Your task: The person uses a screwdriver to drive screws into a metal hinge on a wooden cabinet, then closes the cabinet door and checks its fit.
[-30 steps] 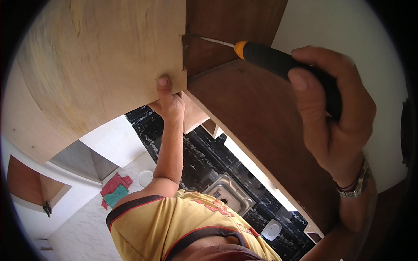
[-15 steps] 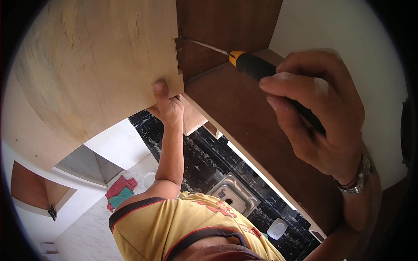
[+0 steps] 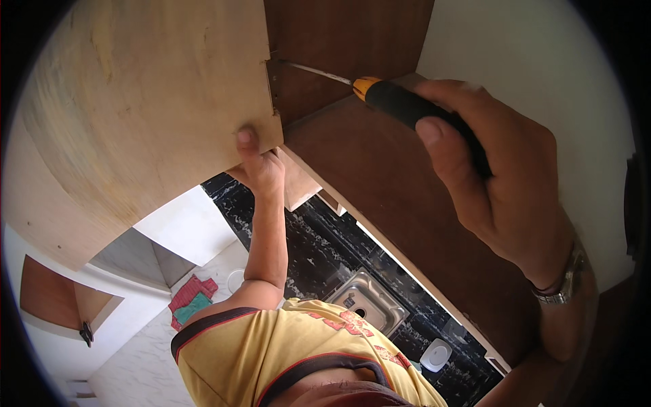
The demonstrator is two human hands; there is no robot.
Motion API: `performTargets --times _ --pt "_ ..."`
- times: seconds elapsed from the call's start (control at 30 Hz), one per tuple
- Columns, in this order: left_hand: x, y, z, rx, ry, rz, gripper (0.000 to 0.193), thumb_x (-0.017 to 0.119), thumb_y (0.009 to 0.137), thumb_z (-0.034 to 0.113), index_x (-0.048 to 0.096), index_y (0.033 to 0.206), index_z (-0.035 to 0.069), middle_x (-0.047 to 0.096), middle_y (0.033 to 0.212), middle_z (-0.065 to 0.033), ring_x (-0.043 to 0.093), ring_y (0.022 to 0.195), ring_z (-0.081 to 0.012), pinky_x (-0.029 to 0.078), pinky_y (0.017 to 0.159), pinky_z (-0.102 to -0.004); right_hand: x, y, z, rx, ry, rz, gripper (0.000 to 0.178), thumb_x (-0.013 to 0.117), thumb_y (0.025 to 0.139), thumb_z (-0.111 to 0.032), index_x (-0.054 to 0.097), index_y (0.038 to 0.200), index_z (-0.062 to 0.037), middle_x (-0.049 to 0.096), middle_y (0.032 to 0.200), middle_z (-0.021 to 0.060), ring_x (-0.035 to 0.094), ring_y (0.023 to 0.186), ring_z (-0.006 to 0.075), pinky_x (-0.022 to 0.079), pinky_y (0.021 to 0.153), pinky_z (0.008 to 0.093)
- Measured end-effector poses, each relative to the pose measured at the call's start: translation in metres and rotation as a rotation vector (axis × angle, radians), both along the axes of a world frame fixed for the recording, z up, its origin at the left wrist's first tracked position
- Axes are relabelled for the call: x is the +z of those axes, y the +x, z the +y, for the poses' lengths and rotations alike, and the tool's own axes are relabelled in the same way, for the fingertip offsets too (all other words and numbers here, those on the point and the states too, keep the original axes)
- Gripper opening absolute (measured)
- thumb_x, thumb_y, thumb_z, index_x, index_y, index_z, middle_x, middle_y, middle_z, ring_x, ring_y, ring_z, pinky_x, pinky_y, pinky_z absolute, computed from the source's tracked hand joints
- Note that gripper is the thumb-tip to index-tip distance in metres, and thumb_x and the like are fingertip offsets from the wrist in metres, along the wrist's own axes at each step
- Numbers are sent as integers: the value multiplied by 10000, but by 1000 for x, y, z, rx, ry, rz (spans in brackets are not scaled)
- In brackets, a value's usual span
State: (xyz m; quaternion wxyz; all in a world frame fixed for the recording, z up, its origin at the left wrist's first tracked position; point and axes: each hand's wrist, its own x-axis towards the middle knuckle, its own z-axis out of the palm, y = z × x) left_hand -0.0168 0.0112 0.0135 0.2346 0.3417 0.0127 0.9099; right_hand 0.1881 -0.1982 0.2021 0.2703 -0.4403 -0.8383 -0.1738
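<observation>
Softly lit wooden panel (image 3: 156,102), shadowed cabinet interior (image 3: 380,183), brighter floor (image 3: 135,349), highlights on sink (image 3: 383,308), bowed edges, 4 black corners

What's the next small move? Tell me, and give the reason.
Probably turn the screwdriver slightly with the right hand: its tip points at the edge of the wooden panel, whose lower corner the left hand holds. Whether it sits in a screw is too small to tell.

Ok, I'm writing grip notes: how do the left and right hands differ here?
The left hand holds a pale wooden panel near its lower corner; the right hand holds a black-and-yellow screwdriver. The right hand has a metal band at its wrist; the left hand shows none. The right hand looks larger here than the left hand. Both are gloveless.
</observation>
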Motion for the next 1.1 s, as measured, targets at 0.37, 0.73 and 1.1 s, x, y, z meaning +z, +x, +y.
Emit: performTargets --times 0.37,0.73,1.1 --pt "8 -2 -1 -3 8 11 717 824 856 345 483 1391 10 586 1291 -127 623 1162 -244 525 1040 -383 7 -2 8 164 281 -36 336 711 802 98 701 1092 -71 575 934 70 574 694 149 456 592 315" --pt "3 -3 -8 -47 -5 66 677 811 868 324 494 1376 7 601 1283 -138 638 1142 -246 533 1027 -394 -35 57 18 -458 -40 -15 249 603 951 -123 616 1186 -39 639 987 168 656 827 369 516 735 455" --pt "7 0 -25 -105 6 20 739 816 857 379 461 1414 47 584 1298 -89 614 1163 -248 521 1049 -411 -55 69 20 -540 -38 -49 246 585 989 -185 592 1175 -23 673 1072 197 681 935 387 537 797 456"
